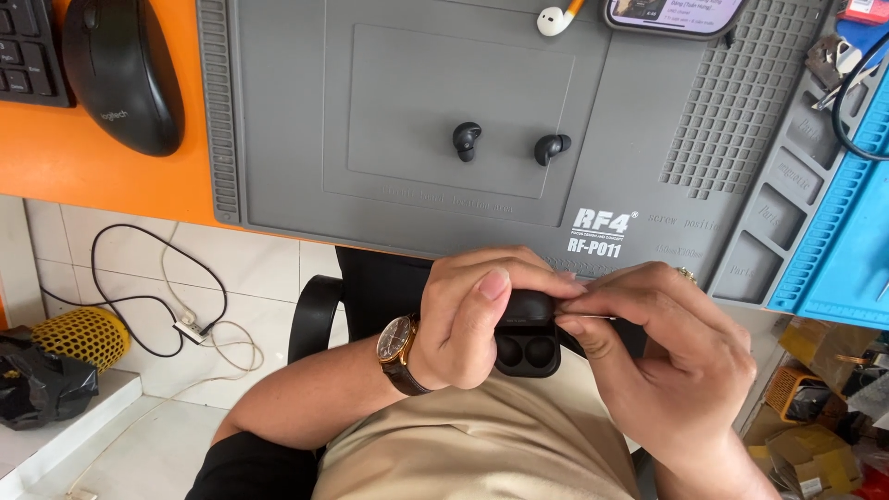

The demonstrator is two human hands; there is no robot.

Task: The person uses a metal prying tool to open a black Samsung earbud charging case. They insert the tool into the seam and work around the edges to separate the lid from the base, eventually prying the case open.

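Down at lower centre, the left hand (pixel 468 319) clasps the open black earbud case (pixel 526 335), empty wells up; the right hand (pixel 662 338) pinches its lid edge from the right.

Occlusions and crops, head view

Case (pixel 526 344): hands cover most of it; only the lid edge and two empty wells show, hinge and back hidden. Left hand (pixel 472 315) fingertips are tucked behind the case. Right hand (pixel 667 356) holds something thin at its fingertips, too small to tell. Phone (pixel 674 14), keyboard (pixel 23 46) and white earbud (pixel 558 18) are cropped by the top edge. Blue mat (pixel 843 222) runs off right. Boxes (pixel 815 435) at lower right are blurred.
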